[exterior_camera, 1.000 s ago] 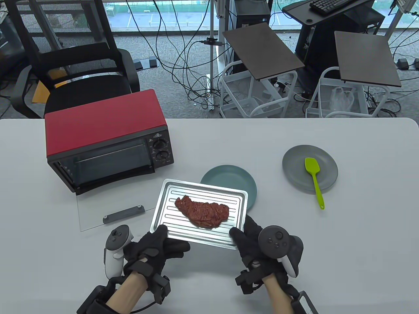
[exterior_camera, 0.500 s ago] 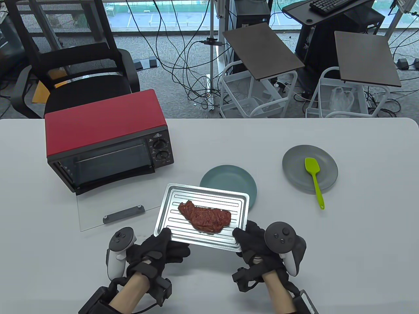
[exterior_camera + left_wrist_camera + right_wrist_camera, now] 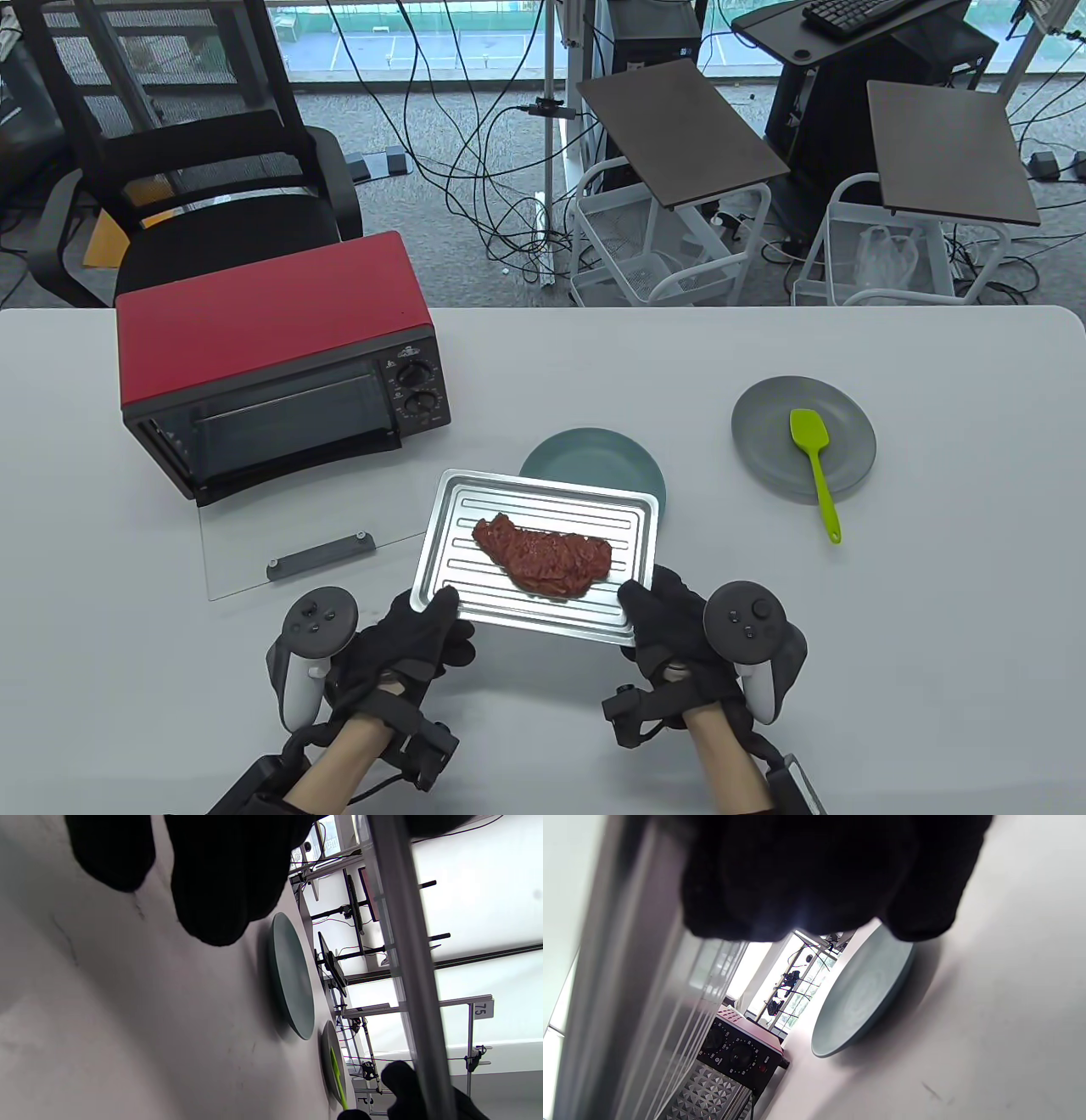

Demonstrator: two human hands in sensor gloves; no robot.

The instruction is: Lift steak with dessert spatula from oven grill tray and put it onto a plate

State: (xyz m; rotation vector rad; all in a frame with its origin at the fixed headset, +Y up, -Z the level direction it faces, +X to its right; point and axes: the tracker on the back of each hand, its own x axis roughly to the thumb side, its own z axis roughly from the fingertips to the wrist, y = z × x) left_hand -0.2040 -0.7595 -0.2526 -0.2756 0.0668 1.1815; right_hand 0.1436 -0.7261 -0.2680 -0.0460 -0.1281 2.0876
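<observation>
Your white table (image 3: 933, 637) carries the oven (image 3: 280, 365) near its left edge, a teal plate (image 3: 585, 458) mid-table, and a grey plate (image 3: 764, 441) towards the right edge.

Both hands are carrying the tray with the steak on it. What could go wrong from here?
The tray is gripped only at its near corners by the left hand and right hand, so it may tip and slide the steak off. Its far edge overlaps the teal plate and could knock it.

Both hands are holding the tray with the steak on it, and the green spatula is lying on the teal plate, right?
Not quite. The table view shows the green spatula lying on the grey plate, not the teal plate. Both hands, left and right, do hold the tray carrying the steak.
</observation>
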